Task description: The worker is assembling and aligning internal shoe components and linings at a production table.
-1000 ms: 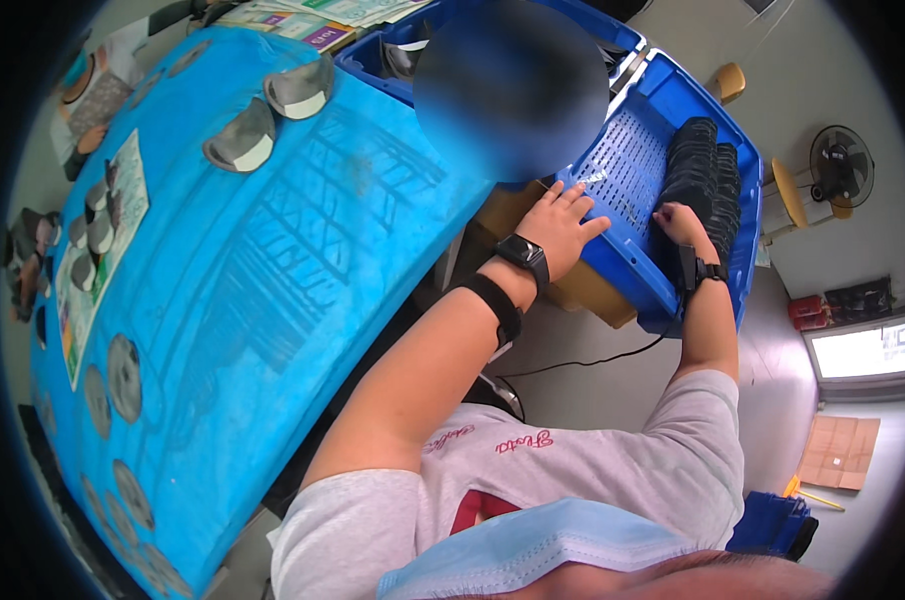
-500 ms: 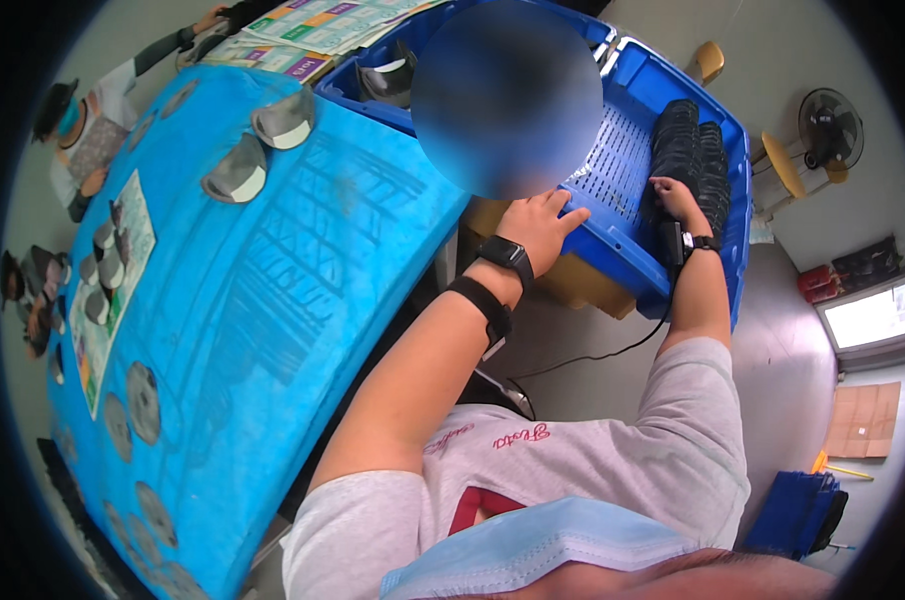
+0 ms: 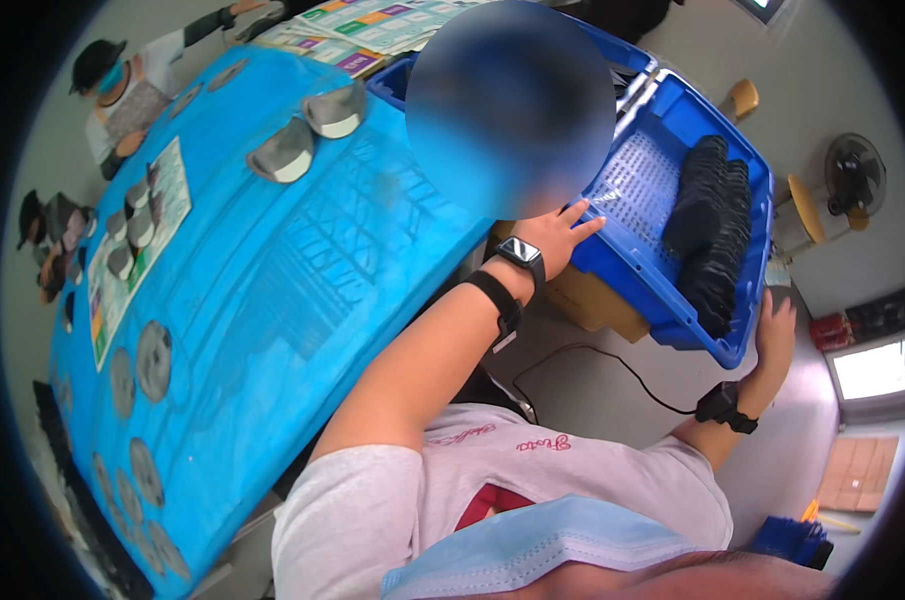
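Note:
My left hand (image 3: 555, 232) rests on the near left rim of a blue plastic crate (image 3: 649, 262), fingers spread and holding nothing. Just outside the crate's right side is my right hand (image 3: 776, 340), its fingers stretched up along the outer wall and somewhat apart. Whether it touches the wall is hard to tell. Two rows of black nested pieces, perhaps caps (image 3: 711, 235), lie along the crate's right half. Slotted bottom shows in its left half. A black device with a cord is strapped at my right wrist.
A blue-covered table (image 3: 233, 400) on the left bears grey-and-white caps (image 3: 283, 152) and flat grey round pieces (image 3: 154, 360). Under the crate is a cardboard box (image 3: 593, 300). A cable (image 3: 613, 352) runs to my right wrist. Two people work across the table; a blurred disc hides the middle top.
My right hand has come out of the crate, from beside the black rows, to outside its right wall. My left hand stays at the rim, fingers more spread. The view has shifted slightly.

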`<state>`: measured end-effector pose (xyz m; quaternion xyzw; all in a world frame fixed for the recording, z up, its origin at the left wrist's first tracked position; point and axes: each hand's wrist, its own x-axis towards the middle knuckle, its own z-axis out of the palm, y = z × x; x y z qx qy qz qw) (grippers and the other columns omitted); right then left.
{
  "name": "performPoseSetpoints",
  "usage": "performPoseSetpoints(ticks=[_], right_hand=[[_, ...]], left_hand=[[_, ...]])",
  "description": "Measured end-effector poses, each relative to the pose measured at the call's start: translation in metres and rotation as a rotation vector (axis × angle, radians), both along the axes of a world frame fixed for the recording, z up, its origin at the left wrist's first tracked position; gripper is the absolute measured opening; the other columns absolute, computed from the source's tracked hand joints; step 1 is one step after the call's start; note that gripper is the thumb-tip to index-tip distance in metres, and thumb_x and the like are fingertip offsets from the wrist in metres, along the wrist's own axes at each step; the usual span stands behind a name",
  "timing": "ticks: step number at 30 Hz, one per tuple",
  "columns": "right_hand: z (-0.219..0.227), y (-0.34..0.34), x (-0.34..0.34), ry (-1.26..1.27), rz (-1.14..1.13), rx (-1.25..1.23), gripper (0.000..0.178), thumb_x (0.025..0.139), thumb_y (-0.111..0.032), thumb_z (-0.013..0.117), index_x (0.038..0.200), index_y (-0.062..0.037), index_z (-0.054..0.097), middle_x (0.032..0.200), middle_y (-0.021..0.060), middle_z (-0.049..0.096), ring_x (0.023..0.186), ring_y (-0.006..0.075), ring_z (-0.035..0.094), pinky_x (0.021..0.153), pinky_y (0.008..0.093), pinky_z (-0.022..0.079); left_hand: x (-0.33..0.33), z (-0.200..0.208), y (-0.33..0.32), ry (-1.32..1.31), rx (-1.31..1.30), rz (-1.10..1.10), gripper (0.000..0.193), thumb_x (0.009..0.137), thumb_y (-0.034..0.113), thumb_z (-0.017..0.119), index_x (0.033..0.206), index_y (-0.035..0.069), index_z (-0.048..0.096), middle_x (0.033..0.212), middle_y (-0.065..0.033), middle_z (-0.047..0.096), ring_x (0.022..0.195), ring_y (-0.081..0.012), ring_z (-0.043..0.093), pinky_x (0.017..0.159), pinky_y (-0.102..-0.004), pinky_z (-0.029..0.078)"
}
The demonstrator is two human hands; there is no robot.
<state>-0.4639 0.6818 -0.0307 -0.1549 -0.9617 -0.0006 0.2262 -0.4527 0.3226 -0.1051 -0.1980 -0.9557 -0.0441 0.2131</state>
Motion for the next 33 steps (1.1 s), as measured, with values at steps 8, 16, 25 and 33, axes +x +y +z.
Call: performPoseSetpoints(ticks=[8, 16, 25, 33], right_hand=[[-0.078, 0.046, -0.019, -0.278, -0.046, -0.364, 0.071, 0.076, -0.058, 0.04, 0.096, 0.0091, 0.05, 0.093, 0.0277, 0.054, 0.092, 0.0396, 0.051, 0.078, 0.0412, 0.039], [-0.012, -0.075, -0.008, 0.246, 0.512, 0.143, 0.05, 0.082, -0.033, 0.047, 0.116, 0.0038, 0.04, 0.122, 0.0215, 0.037, 0.111, 0.0339, 0.038, 0.092, 0.0372, 0.03], [0.044, -0.372, 0.118, 0.013, 1.667, -0.071, 0.037, 0.076, -0.014, 0.054, 0.111, -0.0031, 0.048, 0.118, 0.0129, 0.044, 0.114, 0.0318, 0.035, 0.095, 0.0396, 0.026], [0.064, -0.473, 0.186, -0.001, 2.06, 0.12, 0.031, 0.075, -0.016, 0.056, 0.102, -0.0033, 0.054, 0.111, 0.0127, 0.049, 0.11, 0.0337, 0.038, 0.094, 0.0451, 0.026]], left_hand=[[0.088, 0.027, -0.072, -0.179, 0.049, -0.128, 0.05, 0.075, 0.021, 0.055, 0.122, 0.017, 0.037, 0.117, -0.0055, 0.046, 0.114, -0.0228, 0.037, 0.098, -0.0433, 0.022], [0.24, 0.124, -0.161, -0.305, 0.593, -0.096, 0.034, 0.081, 0.018, 0.05, 0.114, 0.008, 0.047, 0.109, -0.0086, 0.052, 0.106, -0.0256, 0.045, 0.095, -0.0429, 0.026], [0.369, 0.207, -0.151, 0.144, 1.11, -0.614, 0.052, 0.09, 0.04, 0.02, 0.088, 0.007, 0.059, 0.084, -0.0094, 0.057, 0.089, -0.027, 0.05, 0.096, -0.0442, 0.02], [0.43, 0.209, -0.186, 0.453, 0.945, -0.846, 0.057, 0.074, 0.057, 0.036, 0.072, 0.004, 0.057, 0.066, -0.0075, 0.055, 0.063, -0.0188, 0.049, 0.061, -0.0331, 0.028]])
